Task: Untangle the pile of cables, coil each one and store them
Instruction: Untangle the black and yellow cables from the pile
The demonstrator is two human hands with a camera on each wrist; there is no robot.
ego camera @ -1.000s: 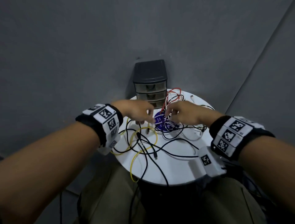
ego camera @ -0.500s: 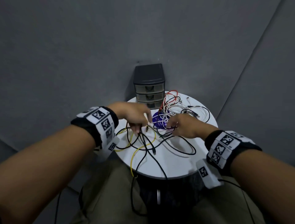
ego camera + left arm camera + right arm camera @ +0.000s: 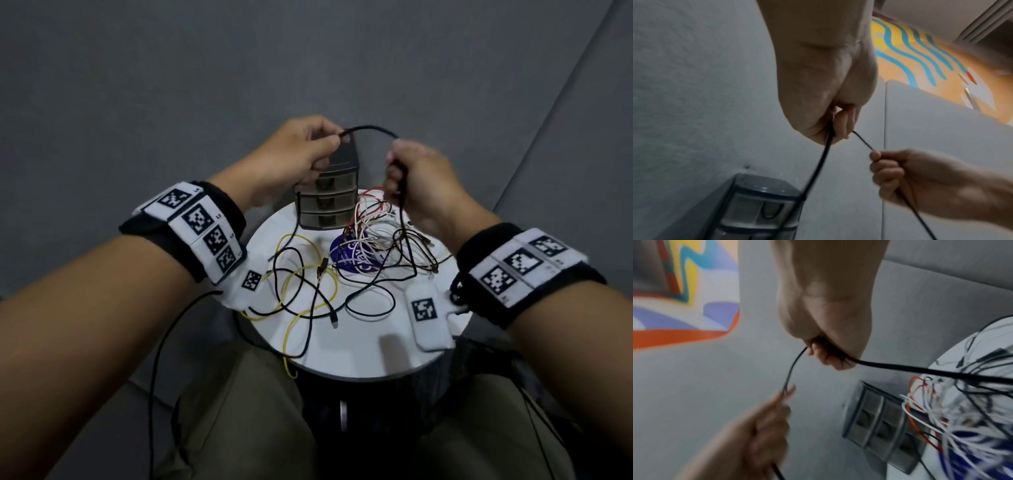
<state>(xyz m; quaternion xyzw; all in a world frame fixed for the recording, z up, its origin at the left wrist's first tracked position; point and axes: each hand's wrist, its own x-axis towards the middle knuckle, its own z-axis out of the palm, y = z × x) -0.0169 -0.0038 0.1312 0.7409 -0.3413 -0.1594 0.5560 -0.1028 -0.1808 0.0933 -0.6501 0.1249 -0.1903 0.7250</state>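
Both hands are raised above the table, each gripping the same black cable (image 3: pixel 371 128), which arches between them. My left hand (image 3: pixel 325 145) pinches it at the left end of the arch; in the left wrist view the cable (image 3: pixel 818 168) hangs down from my left hand (image 3: pixel 838 125). My right hand (image 3: pixel 399 168) is fisted round the cable, which drops into the tangled pile (image 3: pixel 380 236) of white, red and black cables. In the right wrist view my right hand (image 3: pixel 826 353) holds the cable (image 3: pixel 790 371), which runs to the left hand (image 3: pixel 764 421).
A small dark three-drawer unit (image 3: pixel 327 205) stands at the back of the round white table (image 3: pixel 346 346), drawers closed. Loose yellow cable (image 3: pixel 291 284) and black cables lie at front left, some hanging over the edge. A blue disc (image 3: pixel 342 251) lies under the pile. Grey walls stand behind.
Both hands have risen from the pile on the table, lifting a black cable up in front of the drawer unit. The stretch between them now arches in the air.
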